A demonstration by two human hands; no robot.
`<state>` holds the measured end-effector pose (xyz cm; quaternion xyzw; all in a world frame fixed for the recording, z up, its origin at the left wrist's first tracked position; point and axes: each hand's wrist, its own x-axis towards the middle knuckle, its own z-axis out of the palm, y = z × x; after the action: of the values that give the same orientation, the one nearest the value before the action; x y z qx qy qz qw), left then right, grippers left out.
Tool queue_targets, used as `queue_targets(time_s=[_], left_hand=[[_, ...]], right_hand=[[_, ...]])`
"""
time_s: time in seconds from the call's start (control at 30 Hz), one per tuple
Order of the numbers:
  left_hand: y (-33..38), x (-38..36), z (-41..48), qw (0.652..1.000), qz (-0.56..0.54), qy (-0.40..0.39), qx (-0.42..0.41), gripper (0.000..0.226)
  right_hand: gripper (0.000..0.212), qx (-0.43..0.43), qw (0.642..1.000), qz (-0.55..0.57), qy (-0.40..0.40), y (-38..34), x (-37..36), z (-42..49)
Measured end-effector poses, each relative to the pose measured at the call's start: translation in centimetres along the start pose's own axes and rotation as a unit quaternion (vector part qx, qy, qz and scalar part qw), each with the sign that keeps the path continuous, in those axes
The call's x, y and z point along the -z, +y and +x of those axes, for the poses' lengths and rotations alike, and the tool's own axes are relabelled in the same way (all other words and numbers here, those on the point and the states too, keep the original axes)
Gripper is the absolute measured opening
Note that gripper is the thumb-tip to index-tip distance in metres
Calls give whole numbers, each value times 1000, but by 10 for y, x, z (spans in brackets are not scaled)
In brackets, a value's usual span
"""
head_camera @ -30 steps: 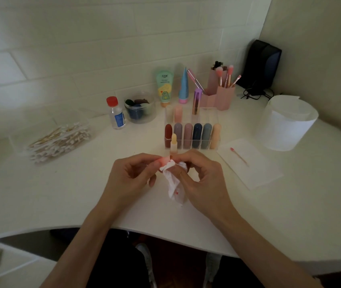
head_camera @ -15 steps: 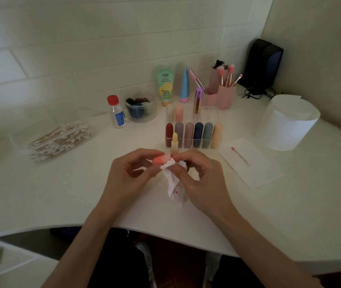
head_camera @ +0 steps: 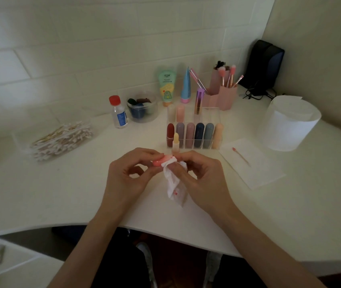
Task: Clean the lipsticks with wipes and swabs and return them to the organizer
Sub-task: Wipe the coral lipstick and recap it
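We note the left hand (head_camera: 130,173) pinching a coral-pink lipstick (head_camera: 162,160) over the bench (head_camera: 61,194), lying level; the right hand (head_camera: 200,175) grips a crumpled white wipe (head_camera: 173,183), red-spotted low down, pressed to the lipstick's end; the organizer (head_camera: 194,136) stands just behind, its front row full of capped sticks.

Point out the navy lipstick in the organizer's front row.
The navy lipstick stands fourth from the left in the front row of the organizer, between the mauve lipstick and the grey-blue lipstick. It is the darkest blue there.
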<state>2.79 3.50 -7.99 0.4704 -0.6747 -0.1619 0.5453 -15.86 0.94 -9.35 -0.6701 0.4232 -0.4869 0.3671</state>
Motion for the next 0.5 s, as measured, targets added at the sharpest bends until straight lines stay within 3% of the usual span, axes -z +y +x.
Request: queue_targets(time_s=[0.1, 0.2, 0.33, 0.5], left_hand=[[1, -1, -3, 997, 57, 9, -60, 14], [4, -3, -3, 996, 69, 17, -49, 14], [6, 1, -1, 994, 30, 82, 70, 23], [-15, 15, 1, 972, 83, 131, 178, 19]], right_hand=[[34, -67, 993, 93, -18, -11, 4, 0], [21, -115, 979, 167, -13, -17, 8, -1], [17, -159, 957, 239, 26, -21, 17, 1], [14, -122, 979, 154, 51, -17, 25, 2]])
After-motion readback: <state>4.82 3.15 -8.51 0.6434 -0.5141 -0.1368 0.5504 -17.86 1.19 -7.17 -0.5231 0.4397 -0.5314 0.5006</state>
